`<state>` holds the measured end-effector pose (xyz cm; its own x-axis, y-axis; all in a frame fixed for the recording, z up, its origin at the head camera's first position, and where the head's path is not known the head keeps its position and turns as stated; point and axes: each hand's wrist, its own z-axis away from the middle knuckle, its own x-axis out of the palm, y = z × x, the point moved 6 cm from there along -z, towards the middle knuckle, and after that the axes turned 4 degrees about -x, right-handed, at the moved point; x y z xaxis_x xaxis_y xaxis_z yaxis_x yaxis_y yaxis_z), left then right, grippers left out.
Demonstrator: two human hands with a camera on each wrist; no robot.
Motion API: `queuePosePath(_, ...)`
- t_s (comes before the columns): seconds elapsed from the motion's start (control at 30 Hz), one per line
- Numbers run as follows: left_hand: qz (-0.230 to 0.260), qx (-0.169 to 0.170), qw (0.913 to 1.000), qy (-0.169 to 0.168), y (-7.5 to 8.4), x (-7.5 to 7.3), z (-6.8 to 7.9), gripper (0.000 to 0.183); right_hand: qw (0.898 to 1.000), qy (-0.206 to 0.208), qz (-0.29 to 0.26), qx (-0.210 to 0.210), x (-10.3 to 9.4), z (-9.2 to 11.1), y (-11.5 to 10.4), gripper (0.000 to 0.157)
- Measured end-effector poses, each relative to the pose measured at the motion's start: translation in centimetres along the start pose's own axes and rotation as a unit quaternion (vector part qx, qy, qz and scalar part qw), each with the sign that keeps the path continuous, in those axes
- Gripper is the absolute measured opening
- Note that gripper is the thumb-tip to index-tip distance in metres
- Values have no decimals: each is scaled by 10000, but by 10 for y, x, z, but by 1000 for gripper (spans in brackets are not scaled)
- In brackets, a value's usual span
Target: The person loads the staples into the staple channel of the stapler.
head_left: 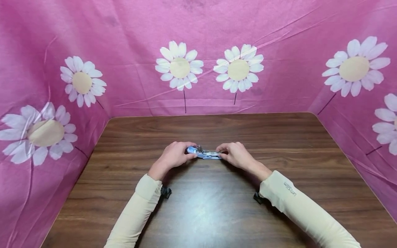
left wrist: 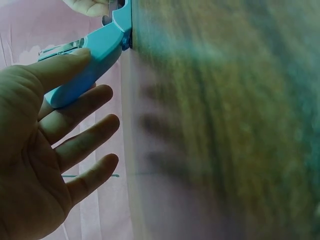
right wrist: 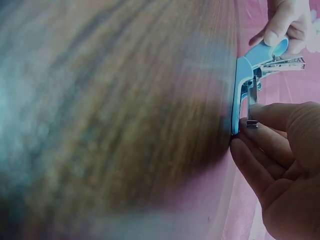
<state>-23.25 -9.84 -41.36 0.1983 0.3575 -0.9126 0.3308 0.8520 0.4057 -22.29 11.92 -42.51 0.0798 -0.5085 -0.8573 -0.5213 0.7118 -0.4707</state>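
A light blue stapler (head_left: 211, 155) lies opened out on the table between the two hands, its metal parts exposed. At its left end the left hand (head_left: 176, 153) pinches the blue handle (left wrist: 102, 45) between thumb and forefinger; the other fingers are spread apart in the left wrist view. My right hand (head_left: 237, 154) holds the opposite end. In the right wrist view, its thumb presses the narrow metal rail (right wrist: 252, 97), with fingers close under the rail's tip. A shiny metal piece (right wrist: 287, 63) sticks out beside the blue handle there.
The brown wood-grain table (head_left: 204, 131) extends around both hands. Pink cloth (head_left: 130, 51) printed with white daisies hangs along its back and sides. A black wrist device (head_left: 165, 192) sits at the left cuff, and another (head_left: 258, 198) at the right.
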Motion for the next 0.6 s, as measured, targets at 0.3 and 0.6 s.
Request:
queuePosePath(0.3,-21,-55,9999,-95,-3,2,1,39,9998,-166,-77,80,1,1,1,18)
queuePosePath(0.6,-122,32,9999,-33,3,-1,-1,37,9999,-84,-33,85,-1,0,1,19)
